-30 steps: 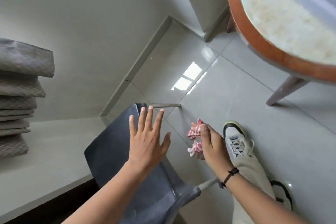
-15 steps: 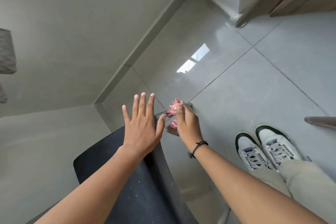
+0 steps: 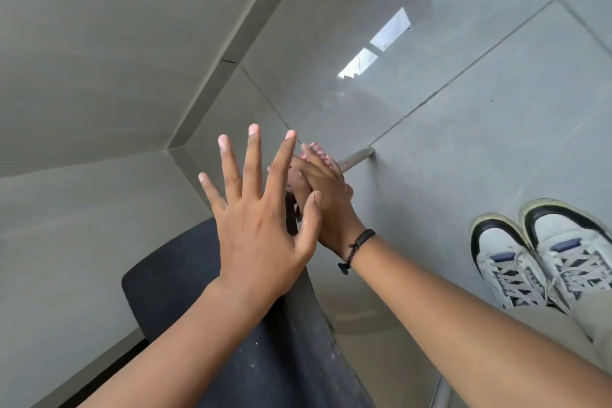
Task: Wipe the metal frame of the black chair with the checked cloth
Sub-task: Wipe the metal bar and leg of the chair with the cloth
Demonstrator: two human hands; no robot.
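Observation:
The black chair (image 3: 185,278) fills the lower middle of the view, seen from above. My left hand (image 3: 258,209) hovers over its upper edge with fingers spread, holding nothing. Behind it my right hand (image 3: 326,195), with a black wrist band, is closed on the red-and-white checked cloth (image 3: 316,150), of which only a small bunch shows past the fingers. The cloth is pressed around a metal chair leg (image 3: 356,158) that slants down to the grey tile floor. Much of the leg and frame is hidden by my hands.
A grey wall (image 3: 116,60) with a skirting strip (image 3: 212,83) runs close on the left. My two white and black sneakers (image 3: 543,252) stand on the tiles at the right. A bright window reflection (image 3: 377,43) lies on the floor beyond.
The view has closed in on the hands. My right hand with the cloth has slid along the metal leg toward the floor, and my left hand now overlaps it.

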